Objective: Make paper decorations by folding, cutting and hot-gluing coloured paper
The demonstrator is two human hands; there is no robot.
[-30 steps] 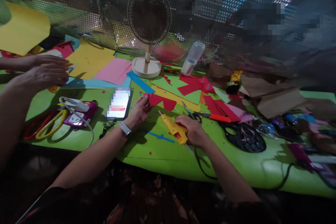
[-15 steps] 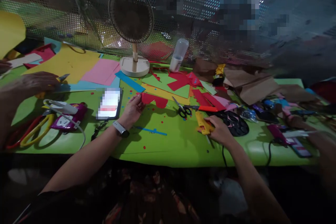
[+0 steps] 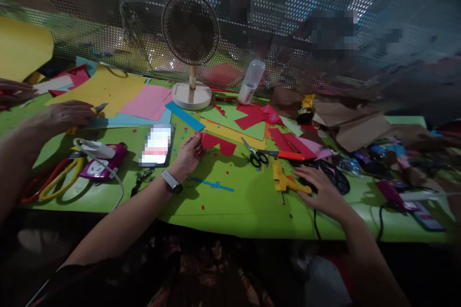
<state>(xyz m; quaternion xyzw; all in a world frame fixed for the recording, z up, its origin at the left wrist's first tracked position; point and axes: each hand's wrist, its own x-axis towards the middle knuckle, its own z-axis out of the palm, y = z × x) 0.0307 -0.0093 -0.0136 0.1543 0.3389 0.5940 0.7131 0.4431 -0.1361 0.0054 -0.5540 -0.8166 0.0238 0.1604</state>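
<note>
My left hand (image 3: 187,154), with a watch on its wrist, pinches the left end of a red paper cut-out (image 3: 222,145) with a notched lower edge, held just above the table. A yellow glue gun (image 3: 284,181) lies on the table, its nozzle pointing towards me. Over the end of its handle, my right hand (image 3: 320,188) is open with fingers spread; I cannot tell whether the thumb touches it. Black-handled scissors (image 3: 257,157) and a red-orange handled tool (image 3: 291,155) lie beyond the gun. A thin blue paper strip (image 3: 212,184) lies below the cut-out.
A fan (image 3: 190,98) and a clear bottle (image 3: 251,84) stand at the back. On the left are a phone (image 3: 156,146), a purple socket block (image 3: 101,168) and a co-worker's hand (image 3: 68,114) with a blade. Brown paper (image 3: 355,129) and scraps lie right.
My right hand has let go of the glue gun, which now lies on the table, and has moved slightly right with its fingers opened. The left hand still holds the red cut-out.
</note>
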